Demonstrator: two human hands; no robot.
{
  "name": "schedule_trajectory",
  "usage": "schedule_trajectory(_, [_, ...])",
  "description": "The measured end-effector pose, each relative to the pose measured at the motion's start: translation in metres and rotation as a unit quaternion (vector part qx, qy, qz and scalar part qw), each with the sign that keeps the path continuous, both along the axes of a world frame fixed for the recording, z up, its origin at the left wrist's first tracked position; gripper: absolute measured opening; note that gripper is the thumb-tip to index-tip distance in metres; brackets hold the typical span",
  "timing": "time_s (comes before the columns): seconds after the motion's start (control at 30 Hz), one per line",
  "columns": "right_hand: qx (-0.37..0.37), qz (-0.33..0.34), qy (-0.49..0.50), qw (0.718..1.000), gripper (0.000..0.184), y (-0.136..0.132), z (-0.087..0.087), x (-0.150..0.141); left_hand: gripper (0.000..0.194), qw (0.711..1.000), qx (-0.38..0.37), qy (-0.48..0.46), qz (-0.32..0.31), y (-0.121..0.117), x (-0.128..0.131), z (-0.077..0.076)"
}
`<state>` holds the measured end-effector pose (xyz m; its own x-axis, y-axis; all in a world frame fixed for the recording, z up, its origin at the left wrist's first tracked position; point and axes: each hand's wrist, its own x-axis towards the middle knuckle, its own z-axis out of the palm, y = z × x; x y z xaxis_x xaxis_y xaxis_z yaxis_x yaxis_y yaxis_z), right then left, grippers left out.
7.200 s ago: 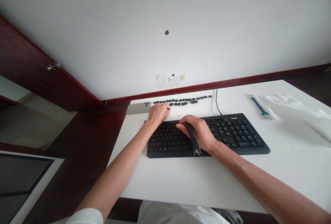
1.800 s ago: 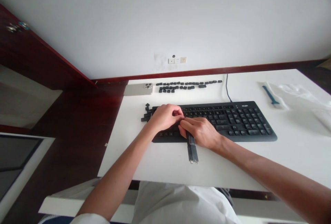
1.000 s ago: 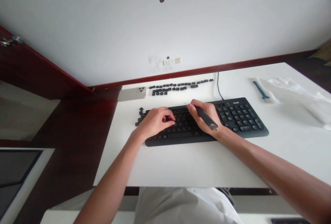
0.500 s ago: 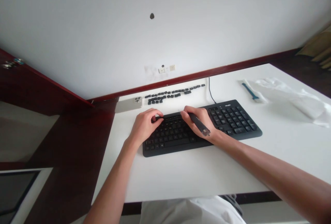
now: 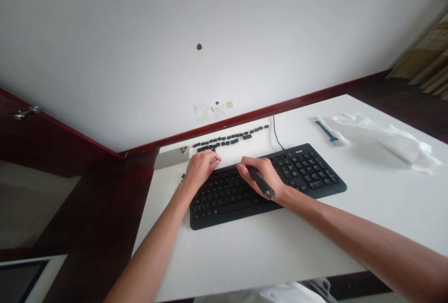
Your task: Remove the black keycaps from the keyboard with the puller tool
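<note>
My left hand (image 5: 200, 170) is closed in a pinch above the rear left edge of a black keyboard (image 5: 231, 208). A small black piece, apparently a keycap (image 5: 212, 159), shows between thumb and forefinger. My right hand (image 5: 263, 175) wraps round a dark-handled tool (image 5: 261, 182) over the middle of the keyboard. Its thick end points back toward me, and a thin wire-like tip (image 5: 235, 162) shows past the fingers. Loose black keycaps (image 5: 224, 143) lie in rows behind the keyboard; my left hand hides some of the nearest ones.
A phone (image 5: 171, 157) lies face down at the table's left edge. On the right are a blue-handled brush (image 5: 326, 131) and crumpled clear plastic (image 5: 392, 140). The keyboard's cable (image 5: 277, 133) runs back toward the wall. Another keycap (image 5: 183, 177) sits left of my left wrist.
My left hand has shifted from over the keyboard's left keys to its rear edge, nearer the loose keycaps. My right hand keeps its grip on the tool. The camera view has tilted upward.
</note>
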<state>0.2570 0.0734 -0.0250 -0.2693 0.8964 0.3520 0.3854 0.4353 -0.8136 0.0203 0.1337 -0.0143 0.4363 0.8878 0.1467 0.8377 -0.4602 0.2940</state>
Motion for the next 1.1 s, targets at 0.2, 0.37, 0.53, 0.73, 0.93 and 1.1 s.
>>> schedule_trajectory(0.2, [0.002, 0.019, -0.007, 1.000, 0.039, 0.001, 0.000, 0.000, 0.007, 0.994, 0.079, 0.069, -0.011, 0.016, 0.016, 0.000])
schedule_trajectory(0.37, [0.005, 0.029, -0.015, 0.999, 0.038, 0.000, 0.001, 0.000, 0.005, 0.993, 0.086, 0.086, 0.010, 0.025, 0.019, 0.000])
schedule_trajectory(0.53, [0.005, 0.042, -0.018, 0.999, 0.037, 0.000, 0.001, 0.000, 0.006, 0.992, 0.080, 0.086, 0.038, 0.028, 0.015, 0.002])
schedule_trajectory(0.73, [0.002, 0.040, -0.024, 0.999, 0.038, 0.001, 0.000, 0.001, 0.008, 0.996, 0.070, 0.023, 0.047, 0.013, 0.011, 0.019])
schedule_trajectory(0.93, [-0.017, -0.009, -0.003, 1.000, 0.021, 0.001, 0.000, 0.000, 0.025, 0.997, -0.015, -0.066, 0.048, -0.035, 0.000, 0.025])
schedule_trajectory(1.1, [-0.036, -0.030, 0.010, 0.999, 0.020, 0.003, -0.001, -0.004, 0.033, 0.993, -0.068, -0.097, 0.011, -0.063, -0.001, 0.018])
